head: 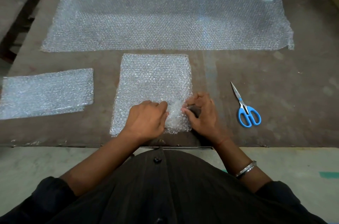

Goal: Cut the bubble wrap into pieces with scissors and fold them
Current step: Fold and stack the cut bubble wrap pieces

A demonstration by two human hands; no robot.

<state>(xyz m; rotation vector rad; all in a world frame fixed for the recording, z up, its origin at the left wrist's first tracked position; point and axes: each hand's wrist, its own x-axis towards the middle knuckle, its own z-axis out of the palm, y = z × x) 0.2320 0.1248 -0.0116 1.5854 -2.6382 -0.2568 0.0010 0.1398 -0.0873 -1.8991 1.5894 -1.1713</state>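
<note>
Both hands, left hand (146, 119) and right hand (202, 113), pinching the cut piece (154, 80) left of the scissors (246, 110): light, floppy, best taken by its near edge.

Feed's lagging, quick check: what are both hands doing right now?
Left hand: pinching the cut piece near its front edge.
Right hand: pinching the same piece.

Large bubble wrap sheet (165, 12): flat, spans upper frame, near edge cut roughly straight. Cut piece (154, 84): rectangular, flat, centre frame, lower right corner lifted and crumpled. Folded piece (45, 93): layered, flat, left edge of frame. Scissors (245, 108): blue handles, blades closed, tips pointing up-left, right of centre.
</note>
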